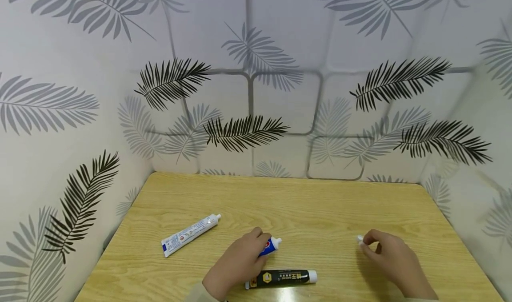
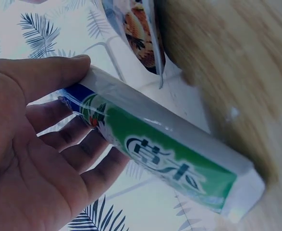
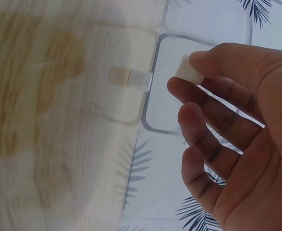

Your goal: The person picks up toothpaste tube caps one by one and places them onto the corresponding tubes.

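My left hand (image 1: 242,259) grips a toothpaste tube (image 1: 269,247) whose bare white nozzle points right. Blue shows on this tube in the head view; in the left wrist view a green and white label faces the camera. At the right, thumb and forefinger of my right hand (image 1: 394,257) pinch a small white cap (image 3: 190,71). Just beyond the fingertips, a second white cap (image 3: 141,80) stands on the table. A black toothpaste tube (image 1: 284,278) with a white cap lies beside the left hand, its crimped end partly behind that hand.
A white toothpaste tube (image 1: 191,235) lies tilted at the left, its nozzle bare. The wood-grain table (image 1: 320,213) ends at walls (image 1: 280,102) with a leaf pattern behind and on both sides.
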Demonstrator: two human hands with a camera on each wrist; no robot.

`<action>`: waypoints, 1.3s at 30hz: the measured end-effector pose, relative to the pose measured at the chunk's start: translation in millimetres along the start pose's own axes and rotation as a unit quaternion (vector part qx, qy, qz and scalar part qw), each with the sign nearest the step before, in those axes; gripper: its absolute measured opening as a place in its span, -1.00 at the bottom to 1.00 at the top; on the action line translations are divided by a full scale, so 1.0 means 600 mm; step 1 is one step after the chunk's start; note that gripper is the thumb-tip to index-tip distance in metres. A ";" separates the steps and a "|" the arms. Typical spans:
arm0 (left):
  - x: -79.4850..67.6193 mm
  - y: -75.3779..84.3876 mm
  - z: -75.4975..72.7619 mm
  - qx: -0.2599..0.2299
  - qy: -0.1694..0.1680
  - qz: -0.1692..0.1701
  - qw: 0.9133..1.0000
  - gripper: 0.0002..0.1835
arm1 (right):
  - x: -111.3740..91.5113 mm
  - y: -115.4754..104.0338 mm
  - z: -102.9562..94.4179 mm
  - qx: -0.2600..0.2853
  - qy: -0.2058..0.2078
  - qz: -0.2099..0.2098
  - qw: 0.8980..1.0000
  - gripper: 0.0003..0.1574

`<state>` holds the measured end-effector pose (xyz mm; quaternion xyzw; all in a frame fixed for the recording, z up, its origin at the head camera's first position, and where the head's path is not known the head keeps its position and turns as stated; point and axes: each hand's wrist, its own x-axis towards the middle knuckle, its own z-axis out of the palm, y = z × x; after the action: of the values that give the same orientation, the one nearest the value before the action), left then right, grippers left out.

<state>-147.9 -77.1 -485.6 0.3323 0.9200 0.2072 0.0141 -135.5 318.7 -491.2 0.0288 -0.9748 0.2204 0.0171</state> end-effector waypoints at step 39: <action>0.018 0.051 0.018 0.028 0.009 0.069 0.997 -0.53 | -0.007 -0.119 0.065 0.182 0.083 -0.273 0.941 -0.65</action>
<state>-136.0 -45.3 -482.6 0.3931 0.9005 0.1851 -0.0174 -127.6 237.8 -496.2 0.2775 -0.8681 0.3824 0.1523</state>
